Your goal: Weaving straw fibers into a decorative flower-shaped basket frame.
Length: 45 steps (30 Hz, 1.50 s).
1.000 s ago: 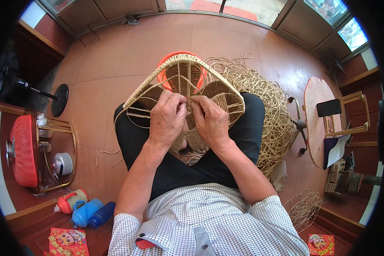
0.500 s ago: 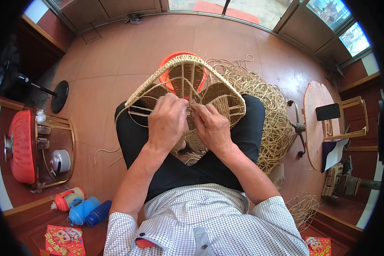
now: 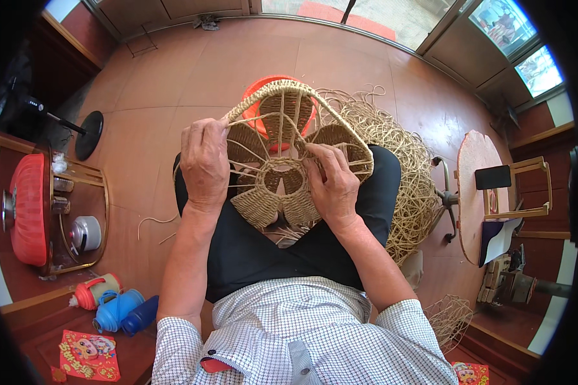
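A tan woven cord piece (image 3: 286, 199) lies across my dark-trousered thighs, with a thick wrapped rim, bare spokes, petal-like panels and a central ring. My left hand (image 3: 204, 165) is closed at its left rim, where a strand runs to the fingers; whether they grip rim or strand is unclear. My right hand (image 3: 331, 183) has bent fingers closed on the strands just right of the ring, its fingertips partly hidden. An orange plastic container (image 3: 258, 87) shows behind the piece.
A big heap of loose cord (image 3: 411, 199) lies at right, beside a round-topped stand (image 3: 475, 154). A fan base (image 3: 88, 136) and a rack (image 3: 83, 256) with a red dish cover (image 3: 29, 218) are at left. Flasks (image 3: 119, 308) lie lower left.
My left hand has moved from the middle out to the left rim, exposing the central ring. My right hand has shifted slightly right, still on the woven piece.
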Each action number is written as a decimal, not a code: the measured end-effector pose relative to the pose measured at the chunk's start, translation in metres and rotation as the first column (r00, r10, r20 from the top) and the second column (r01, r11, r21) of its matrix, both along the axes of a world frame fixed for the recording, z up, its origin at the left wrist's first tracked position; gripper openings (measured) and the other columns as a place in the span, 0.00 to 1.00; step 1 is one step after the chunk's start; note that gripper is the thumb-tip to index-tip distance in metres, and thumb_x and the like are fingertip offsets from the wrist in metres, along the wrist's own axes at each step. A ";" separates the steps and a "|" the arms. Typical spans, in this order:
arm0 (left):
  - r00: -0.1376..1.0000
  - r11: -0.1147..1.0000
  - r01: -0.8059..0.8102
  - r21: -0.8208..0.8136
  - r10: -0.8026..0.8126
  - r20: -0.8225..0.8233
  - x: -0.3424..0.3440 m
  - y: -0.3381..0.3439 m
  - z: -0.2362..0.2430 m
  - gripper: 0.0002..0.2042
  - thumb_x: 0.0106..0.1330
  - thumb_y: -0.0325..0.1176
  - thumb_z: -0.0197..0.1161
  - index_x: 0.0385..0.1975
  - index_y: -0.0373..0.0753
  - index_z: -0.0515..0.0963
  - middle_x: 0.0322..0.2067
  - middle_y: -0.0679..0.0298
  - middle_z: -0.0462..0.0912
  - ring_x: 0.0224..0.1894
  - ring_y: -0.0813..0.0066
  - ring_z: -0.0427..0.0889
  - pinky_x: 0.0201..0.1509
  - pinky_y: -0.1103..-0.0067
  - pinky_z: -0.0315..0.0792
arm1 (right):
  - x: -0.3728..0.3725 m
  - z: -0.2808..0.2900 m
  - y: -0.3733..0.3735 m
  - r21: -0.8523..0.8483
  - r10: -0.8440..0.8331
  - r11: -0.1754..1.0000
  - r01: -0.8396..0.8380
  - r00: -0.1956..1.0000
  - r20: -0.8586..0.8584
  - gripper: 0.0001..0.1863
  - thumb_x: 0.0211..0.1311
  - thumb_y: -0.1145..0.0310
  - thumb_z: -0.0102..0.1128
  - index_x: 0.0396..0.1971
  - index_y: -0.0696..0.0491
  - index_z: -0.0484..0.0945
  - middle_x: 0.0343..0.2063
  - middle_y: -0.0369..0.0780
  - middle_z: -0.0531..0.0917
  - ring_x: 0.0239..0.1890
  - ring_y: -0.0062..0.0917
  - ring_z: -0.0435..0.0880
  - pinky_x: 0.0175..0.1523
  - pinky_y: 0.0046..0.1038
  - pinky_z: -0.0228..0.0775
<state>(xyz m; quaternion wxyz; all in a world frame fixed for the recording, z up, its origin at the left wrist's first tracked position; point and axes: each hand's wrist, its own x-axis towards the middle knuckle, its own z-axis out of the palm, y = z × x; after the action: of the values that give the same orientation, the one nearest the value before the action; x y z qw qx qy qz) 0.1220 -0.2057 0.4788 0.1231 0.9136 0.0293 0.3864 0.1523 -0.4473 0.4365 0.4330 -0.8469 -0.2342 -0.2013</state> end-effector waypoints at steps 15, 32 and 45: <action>0.799 0.746 -0.237 -0.623 -0.215 -0.562 -0.092 0.028 -0.003 0.08 0.77 0.35 0.65 0.40 0.36 0.84 0.24 0.62 0.82 0.28 0.74 0.81 0.36 0.71 0.74 | -0.002 0.000 0.002 -0.065 0.020 0.998 -0.015 0.997 0.075 0.18 0.69 0.76 0.71 0.57 0.47 0.87 0.44 0.37 0.92 0.39 0.32 0.94 0.40 0.32 0.84; 0.757 0.856 -0.166 -0.490 -0.208 -0.619 -0.104 0.045 0.003 0.09 0.75 0.36 0.63 0.36 0.37 0.81 0.23 0.59 0.79 0.28 0.64 0.80 0.36 0.66 0.72 | -0.004 0.006 0.010 -0.134 0.015 0.991 0.003 0.991 0.136 0.13 0.65 0.70 0.76 0.49 0.45 0.89 0.42 0.35 0.85 0.35 0.30 0.89 0.39 0.33 0.81; 0.837 0.847 -0.170 -0.504 -0.146 -0.527 -0.089 0.057 0.012 0.10 0.76 0.35 0.63 0.35 0.35 0.80 0.21 0.64 0.75 0.27 0.77 0.75 0.35 0.72 0.70 | 0.003 0.008 0.021 -0.176 0.151 0.977 -0.122 0.975 0.162 0.10 0.63 0.69 0.78 0.43 0.46 0.89 0.40 0.34 0.85 0.38 0.31 0.88 0.41 0.34 0.79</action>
<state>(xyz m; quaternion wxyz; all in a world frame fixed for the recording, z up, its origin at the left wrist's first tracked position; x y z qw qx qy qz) 0.0330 -0.1488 0.4904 0.3549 0.9143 0.1750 0.0865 0.1553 -0.4263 0.4448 0.3521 -0.8408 -0.3450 -0.2240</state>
